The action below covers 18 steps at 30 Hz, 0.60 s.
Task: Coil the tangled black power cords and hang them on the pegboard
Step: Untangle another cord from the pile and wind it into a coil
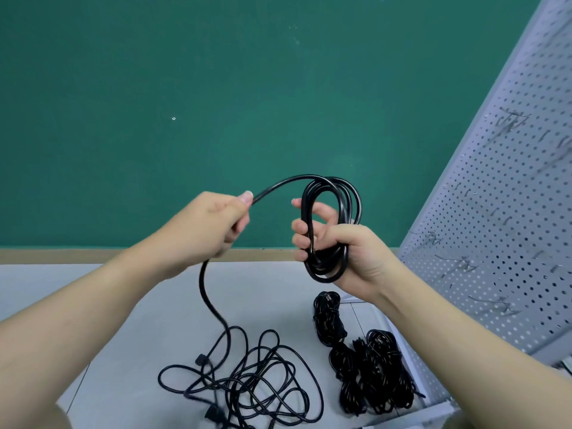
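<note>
My right hand point(346, 246) grips a small coil of black power cord point(332, 196), several loops held upright in front of me. From the coil's top the cord arcs left into my left hand point(213, 224), which pinches it between thumb and fingers. Below my left hand the same cord point(207, 292) drops to a loose tangle of black cords point(247, 385) on the grey floor. A grey pegboard point(507, 212) with metal hooks point(458, 264) stands tilted at the right, with no cord on the part I see.
Several bundled black cords point(371, 366) lie on the floor beside the pegboard's base. A green wall point(216, 88) with a tan baseboard point(62, 255) fills the background. A white ledge point(433, 413) runs along the pegboard's foot.
</note>
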Available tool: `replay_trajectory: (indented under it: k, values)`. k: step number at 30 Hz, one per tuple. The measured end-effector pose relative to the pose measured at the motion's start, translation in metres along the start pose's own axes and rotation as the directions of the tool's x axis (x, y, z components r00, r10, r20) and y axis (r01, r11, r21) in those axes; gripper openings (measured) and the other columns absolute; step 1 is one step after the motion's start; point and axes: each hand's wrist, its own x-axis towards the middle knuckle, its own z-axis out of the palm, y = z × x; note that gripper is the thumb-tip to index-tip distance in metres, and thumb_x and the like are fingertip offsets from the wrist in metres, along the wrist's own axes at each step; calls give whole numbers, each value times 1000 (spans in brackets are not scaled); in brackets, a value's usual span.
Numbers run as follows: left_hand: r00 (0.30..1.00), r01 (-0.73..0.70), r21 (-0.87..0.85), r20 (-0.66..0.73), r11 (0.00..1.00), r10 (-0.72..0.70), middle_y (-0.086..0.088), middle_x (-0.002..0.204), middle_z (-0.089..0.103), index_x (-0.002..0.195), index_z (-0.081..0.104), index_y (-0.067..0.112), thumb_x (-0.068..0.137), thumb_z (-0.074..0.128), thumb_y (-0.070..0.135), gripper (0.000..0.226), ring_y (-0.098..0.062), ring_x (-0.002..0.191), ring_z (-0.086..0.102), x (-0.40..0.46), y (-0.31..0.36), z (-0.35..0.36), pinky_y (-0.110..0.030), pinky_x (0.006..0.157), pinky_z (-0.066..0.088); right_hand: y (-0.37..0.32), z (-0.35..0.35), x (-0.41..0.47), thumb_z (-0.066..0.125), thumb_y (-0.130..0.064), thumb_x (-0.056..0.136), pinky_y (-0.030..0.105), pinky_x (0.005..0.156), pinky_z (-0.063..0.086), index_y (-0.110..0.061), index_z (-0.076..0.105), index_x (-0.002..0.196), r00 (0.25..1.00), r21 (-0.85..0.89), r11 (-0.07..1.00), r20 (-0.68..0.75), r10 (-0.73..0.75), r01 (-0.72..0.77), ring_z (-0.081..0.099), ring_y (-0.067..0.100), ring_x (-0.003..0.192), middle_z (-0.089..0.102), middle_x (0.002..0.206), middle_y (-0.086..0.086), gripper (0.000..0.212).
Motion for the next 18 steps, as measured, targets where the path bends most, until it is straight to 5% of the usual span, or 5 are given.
replay_trajectory:
  k: [4,8,13,18]
  values:
    - [941,188,-141,309,972,-137,2,56,18,68,41,18,108,37,45,49,-13,51,11,-14,5,26,-23,45,13,3,1,2,69,3,70,30,73,54,-11,65,120,989,-94,994,-127,-75,63,62,18,80,65,100,6,52]
    - [863,281,-166,474,945,-173,2,56,22,70,43,19,108,37,48,48,-13,47,12,-23,2,49,-23,45,15,7,11,1,58,-5,89,34,82,59,-8,60,131,990,-90,996,-139,-33,20,70,25,103,71,117,11,42]
    - [902,170,-12,404,985,-151,4,54,28,72,47,13,107,35,53,54,-14,48,21,-21,3,58,-25,48,21,0,19,-1,54,-3,89,39,79,60,-7,60,122,996,84,996,-91,-23,31,62,23,77,62,90,9,35]
    - [950,-140,252,306,958,59,9,60,37,74,54,13,84,47,86,74,-11,55,34,-22,-3,68,-29,55,28,-7,21,0,48,-3,95,28,61,47,-11,55,114,984,198,976,-168,-53,86,44,16,64,52,81,4,22]
